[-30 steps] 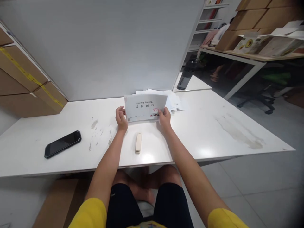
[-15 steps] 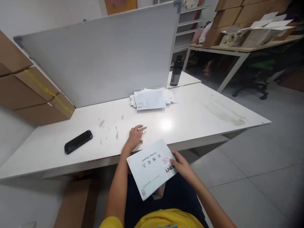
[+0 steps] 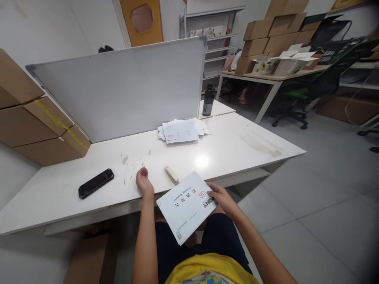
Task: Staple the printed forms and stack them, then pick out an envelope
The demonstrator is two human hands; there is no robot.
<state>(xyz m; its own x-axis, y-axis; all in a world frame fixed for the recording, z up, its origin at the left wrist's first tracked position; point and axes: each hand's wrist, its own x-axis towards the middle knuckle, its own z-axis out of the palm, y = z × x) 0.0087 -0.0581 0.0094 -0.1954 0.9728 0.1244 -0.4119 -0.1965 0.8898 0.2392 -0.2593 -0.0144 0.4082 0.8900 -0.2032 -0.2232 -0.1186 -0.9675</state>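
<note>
My right hand (image 3: pixel 221 197) grips the right edge of a white printed report (image 3: pixel 185 209), thumb on top and the other fingers partly hidden beneath. The report lies tilted above my lap, its far corner over the desk's front edge. A cream stapler (image 3: pixel 171 173) rests on the white desk (image 3: pixel 231 146), just beyond that corner. Left of the stapler and apart from it, my left hand (image 3: pixel 144 182) is turned with its fingers curled in, and nothing shows in them.
A black phone (image 3: pixel 96 184) lies at the desk's left. Several papers (image 3: pixel 180 131) are piled against the whiteboard (image 3: pixel 124 90), and a dark bottle (image 3: pixel 209 100) stands behind to the right. Cardboard boxes (image 3: pixel 47 134) line the left side.
My left hand has come off the stapler and moved left, its fingers now curled. The stapler has come into full view. My right hand still holds the report; the view has tilted up.
</note>
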